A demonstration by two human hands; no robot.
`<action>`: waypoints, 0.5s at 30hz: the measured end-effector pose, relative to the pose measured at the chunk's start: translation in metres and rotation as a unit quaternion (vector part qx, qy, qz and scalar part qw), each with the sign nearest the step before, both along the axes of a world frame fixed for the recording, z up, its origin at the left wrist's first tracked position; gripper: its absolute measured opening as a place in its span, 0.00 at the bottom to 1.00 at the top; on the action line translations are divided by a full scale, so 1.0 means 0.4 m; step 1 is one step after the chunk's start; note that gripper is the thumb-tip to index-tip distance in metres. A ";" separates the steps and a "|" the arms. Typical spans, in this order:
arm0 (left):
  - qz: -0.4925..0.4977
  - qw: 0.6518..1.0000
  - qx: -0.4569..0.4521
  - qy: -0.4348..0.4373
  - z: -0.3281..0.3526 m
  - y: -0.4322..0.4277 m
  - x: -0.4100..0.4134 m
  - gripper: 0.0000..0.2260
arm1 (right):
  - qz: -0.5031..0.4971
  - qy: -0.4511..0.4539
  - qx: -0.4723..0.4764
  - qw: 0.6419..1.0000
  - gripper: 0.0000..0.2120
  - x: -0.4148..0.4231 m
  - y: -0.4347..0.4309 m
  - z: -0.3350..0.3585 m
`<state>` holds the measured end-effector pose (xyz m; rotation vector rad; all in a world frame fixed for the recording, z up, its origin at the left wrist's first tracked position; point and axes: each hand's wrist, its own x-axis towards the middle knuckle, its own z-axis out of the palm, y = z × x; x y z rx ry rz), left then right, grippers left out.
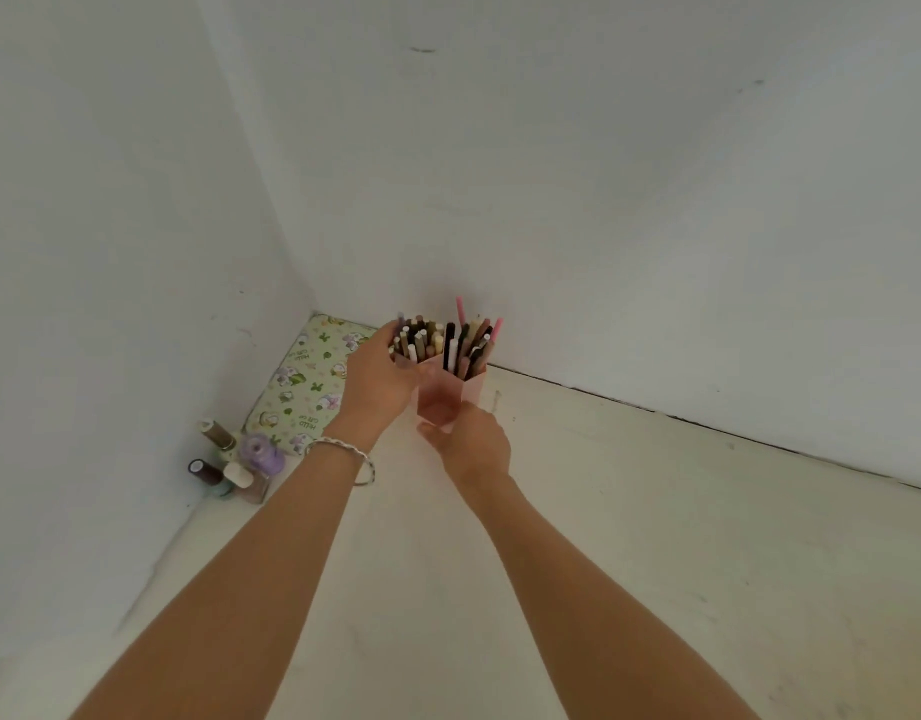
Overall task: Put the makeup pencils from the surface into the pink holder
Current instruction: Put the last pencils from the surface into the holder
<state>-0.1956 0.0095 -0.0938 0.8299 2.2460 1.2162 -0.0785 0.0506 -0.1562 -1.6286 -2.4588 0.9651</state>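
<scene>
**Both hands on the pink holder, pencils bunched at its mouth**

Two bare forearms reach in from 6 o'clock across a pale, cream-coloured counter (655, 563). The left wrist carries one thin bracelet (351, 454).

The right hand (474, 444) sits at the near foot of the pink holder (442, 394), its fingers curled against the base; whether they truly clamp it or only steady it cannot be told from here. The left hand (377, 376), at 9 o'clock of the holder, is closed around a bundle of makeup pencils (419, 340) whose lower ends are at the holder's rim. A second cluster of pencils (471, 343) already stands inside the one holder, leaning toward 2 o'clock, with a single pink one poking highest. The pencils are too crowded and blurred for an exact count; there are well over a dozen in all.

At 8 o'clock of the hands, against the left wall, stands a group of about five small bottles (234, 462), one with a lilac cap. Just beyond them lies one flat pad (302, 381), green with a cartoon print, pushed into the corner.

The counter is closed in by two plain whitish walls (603, 174) that meet in a corner at 11 o'clock, with a dark seam along the far edge.
</scene>
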 end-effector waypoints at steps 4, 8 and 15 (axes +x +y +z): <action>-0.021 1.000 0.010 -0.006 -0.006 0.017 -0.028 0.28 | -0.020 0.002 0.012 1.000 0.20 -0.017 0.008 -0.009; -0.021 1.000 0.015 -0.005 -0.010 0.021 -0.028 0.23 | -0.026 0.003 0.033 0.999 0.21 -0.019 0.001 -0.016; -0.025 0.999 -0.026 -0.024 0.025 -0.002 0.003 0.39 | -0.044 0.037 0.008 0.998 0.37 -0.001 -0.021 -0.004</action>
